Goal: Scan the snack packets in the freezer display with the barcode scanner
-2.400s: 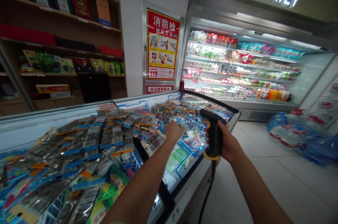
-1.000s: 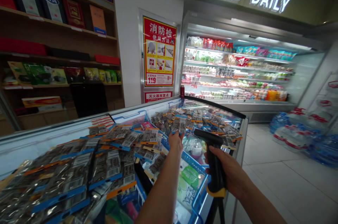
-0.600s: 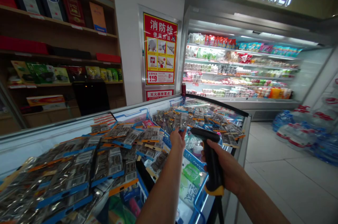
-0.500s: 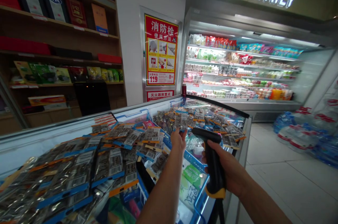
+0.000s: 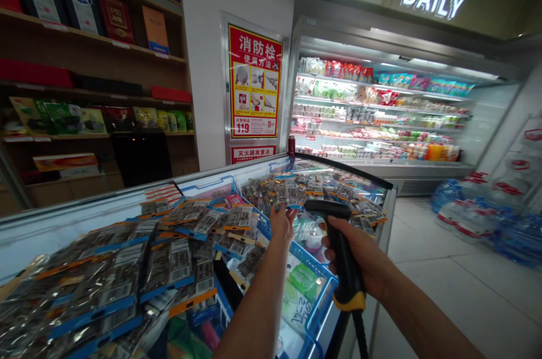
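Note:
Wrapped round a black and yellow barcode scanner (image 5: 341, 257) is my right hand (image 5: 359, 252), the scanner's head pointing left over the freezer. My left hand (image 5: 283, 222) reaches forward and pinches the blue edge of a clear snack packet (image 5: 288, 191) with a barcode label, just left of the scanner head. More such packets (image 5: 122, 266), with blue and orange edges, are heaped across the freezer's glass top to the left. Another pile of packets (image 5: 339, 187) lies beyond my hands.
Below my forearms, blue wire baskets (image 5: 322, 297) inside the chest freezer hold bagged goods. Wooden shelves (image 5: 101, 48) with boxes stand at the left, a lit refrigerated display (image 5: 381, 116) at the back. Water bottles (image 5: 470, 206) sit on the floor at right. A red can (image 5: 292, 145) stands on the freezer's far corner.
The view has shifted slightly, so the surroundings sit a little further left. My left hand still grips the packet, and my right still holds the scanner beside it.

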Tool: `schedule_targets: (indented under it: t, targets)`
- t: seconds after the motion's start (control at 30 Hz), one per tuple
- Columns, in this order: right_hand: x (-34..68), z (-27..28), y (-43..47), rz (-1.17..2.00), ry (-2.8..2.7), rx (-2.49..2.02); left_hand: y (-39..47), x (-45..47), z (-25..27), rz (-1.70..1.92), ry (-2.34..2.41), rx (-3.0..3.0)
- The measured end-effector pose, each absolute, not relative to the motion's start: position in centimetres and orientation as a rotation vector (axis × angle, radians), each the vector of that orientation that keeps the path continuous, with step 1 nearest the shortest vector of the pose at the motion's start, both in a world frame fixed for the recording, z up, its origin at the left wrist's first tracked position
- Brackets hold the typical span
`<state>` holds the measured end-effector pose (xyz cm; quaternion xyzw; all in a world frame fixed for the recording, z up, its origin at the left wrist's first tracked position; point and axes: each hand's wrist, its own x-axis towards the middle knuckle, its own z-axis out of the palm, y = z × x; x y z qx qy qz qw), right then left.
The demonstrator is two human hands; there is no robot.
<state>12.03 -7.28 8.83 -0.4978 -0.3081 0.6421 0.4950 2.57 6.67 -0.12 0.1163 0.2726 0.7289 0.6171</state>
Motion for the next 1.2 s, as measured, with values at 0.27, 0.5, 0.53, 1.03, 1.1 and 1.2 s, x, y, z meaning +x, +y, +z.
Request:
schedule_targets:
  t: [0.27,0.5,0.53,1.03,1.1,1.2]
  targets:
    - [12.0,9.0,-7.5,1.526,-0.774,-1.230,7.2,2.7,-0.9,1.706,0.689,0.335]
    - [11.5,9.3,-8.1,1.521,-0.811,-1.253,7.5,2.6,-1.1,1.734,0.801,0.402]
    - [11.5,9.3,-8.2,1.522,-0.816,-1.256,7.5,2.6,-1.1,1.739,0.815,0.403]
    - [13.8,14.0,-9.6,1.629,-0.863,-1.360,7.8,2.4,-1.7,1.760,0.852,0.473]
    - [13.8,14.2,-9.8,1.623,-0.867,-1.370,7.9,2.4,-1.8,1.760,0.855,0.474]
    - [13.9,14.2,-10.1,1.631,-0.887,-1.358,8.0,2.4,-1.9,1.763,0.862,0.460]
